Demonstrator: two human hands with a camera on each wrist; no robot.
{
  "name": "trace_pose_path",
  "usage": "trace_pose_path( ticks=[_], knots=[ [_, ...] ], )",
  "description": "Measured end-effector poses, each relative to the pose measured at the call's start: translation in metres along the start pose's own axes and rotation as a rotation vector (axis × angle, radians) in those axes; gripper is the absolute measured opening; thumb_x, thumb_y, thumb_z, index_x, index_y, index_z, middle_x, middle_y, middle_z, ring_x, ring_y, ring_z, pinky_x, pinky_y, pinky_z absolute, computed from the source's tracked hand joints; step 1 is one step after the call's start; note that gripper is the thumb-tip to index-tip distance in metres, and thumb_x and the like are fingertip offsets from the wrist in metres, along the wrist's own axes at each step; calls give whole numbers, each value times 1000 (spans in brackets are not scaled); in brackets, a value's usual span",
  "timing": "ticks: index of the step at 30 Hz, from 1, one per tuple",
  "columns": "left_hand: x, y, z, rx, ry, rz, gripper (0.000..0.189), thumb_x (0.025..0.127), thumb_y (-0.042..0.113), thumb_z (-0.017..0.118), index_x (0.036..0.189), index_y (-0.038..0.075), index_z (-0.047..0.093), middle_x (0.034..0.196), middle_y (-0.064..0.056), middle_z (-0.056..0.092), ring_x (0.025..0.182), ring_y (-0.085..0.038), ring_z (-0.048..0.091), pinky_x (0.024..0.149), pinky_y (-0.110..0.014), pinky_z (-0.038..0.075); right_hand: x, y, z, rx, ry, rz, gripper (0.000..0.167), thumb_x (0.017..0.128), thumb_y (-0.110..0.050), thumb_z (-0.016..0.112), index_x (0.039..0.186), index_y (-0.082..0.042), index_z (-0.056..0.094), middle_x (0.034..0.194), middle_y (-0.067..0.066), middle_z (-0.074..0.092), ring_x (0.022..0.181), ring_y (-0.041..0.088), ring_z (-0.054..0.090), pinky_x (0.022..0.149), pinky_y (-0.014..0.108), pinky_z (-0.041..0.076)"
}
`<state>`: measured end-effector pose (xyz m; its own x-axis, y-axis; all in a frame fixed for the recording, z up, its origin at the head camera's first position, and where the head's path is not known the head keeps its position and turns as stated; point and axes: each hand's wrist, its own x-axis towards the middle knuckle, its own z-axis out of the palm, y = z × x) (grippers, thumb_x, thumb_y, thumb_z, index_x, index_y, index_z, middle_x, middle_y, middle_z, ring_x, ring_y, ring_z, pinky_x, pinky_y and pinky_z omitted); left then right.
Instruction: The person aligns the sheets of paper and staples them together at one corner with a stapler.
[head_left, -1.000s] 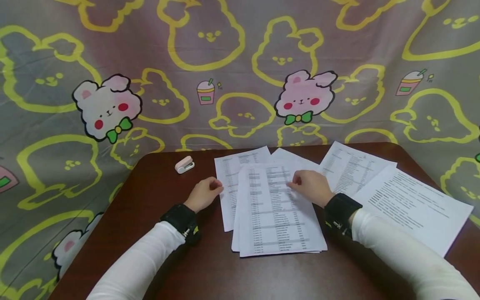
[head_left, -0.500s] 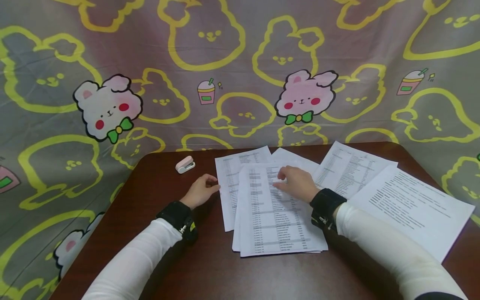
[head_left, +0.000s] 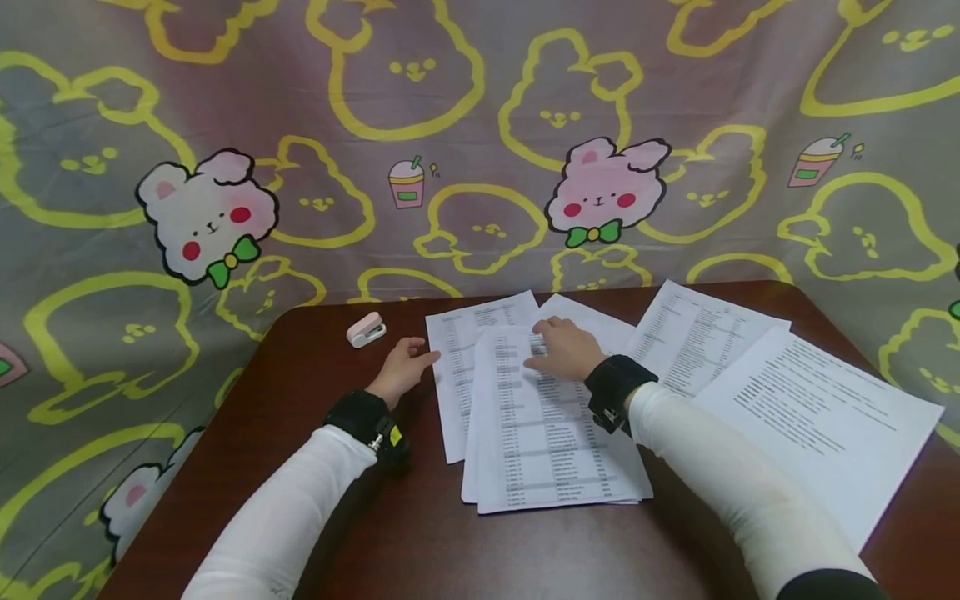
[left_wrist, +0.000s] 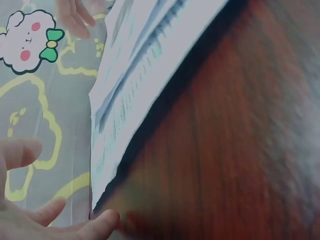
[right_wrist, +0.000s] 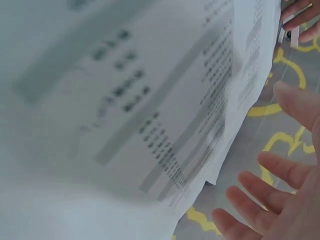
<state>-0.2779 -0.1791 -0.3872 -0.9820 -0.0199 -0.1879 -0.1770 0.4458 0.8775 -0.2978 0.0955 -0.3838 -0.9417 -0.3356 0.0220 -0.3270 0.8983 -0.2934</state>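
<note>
Printed sheets lie overlapped in the middle of the table, the top sheet [head_left: 525,467] covered in columns of text with grey bands. My right hand [head_left: 566,348] hovers over the upper part of that sheet, fingers spread and holding nothing; the right wrist view shows the same fingers [right_wrist: 285,170] apart from the paper. My left hand [head_left: 401,371] is at the left edge of the back-left sheet [head_left: 452,375], its fingers loosely extended and gripping nothing. In the left wrist view, the left fingers [left_wrist: 100,224] lie near the sheets' corner; whether they touch it I cannot tell.
A small pink and white stapler [head_left: 367,330] stands at the table's back left. Two more printed sheets lie to the right, one further back [head_left: 697,350] and a larger-looking one [head_left: 832,408] nearer the right edge. A patterned curtain [head_left: 480,150] hangs behind the table [head_left: 360,533].
My right hand has moved left across the top sheet and its fingers have opened out. The left hand has shifted slightly left and away from me. The papers lie as before.
</note>
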Motion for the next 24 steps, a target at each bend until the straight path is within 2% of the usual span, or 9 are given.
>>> trace_pose_path(
  ticks=[12, 24],
  knots=[
    [8, 5, 2, -178, 29, -96, 64, 100, 25, 53, 149, -3, 22, 152, -24, 25, 135, -36, 33, 107, -47, 33, 24, -5, 9, -15, -86, 134, 84, 84, -54, 69, 147, -6, 39, 147, 17, 41, 131, 34, 39, 106, 51, 33],
    [6, 14, 4, -330, 74, -157, 65, 101, 25, 50, 150, -2, 17, 154, -22, 22, 139, -37, 27, 106, -49, 33, 24, -8, 10, -5, -128, 159, 86, 84, -56, 68, 147, -5, 38, 144, 19, 44, 130, 35, 42, 105, 50, 34]
  ],
)
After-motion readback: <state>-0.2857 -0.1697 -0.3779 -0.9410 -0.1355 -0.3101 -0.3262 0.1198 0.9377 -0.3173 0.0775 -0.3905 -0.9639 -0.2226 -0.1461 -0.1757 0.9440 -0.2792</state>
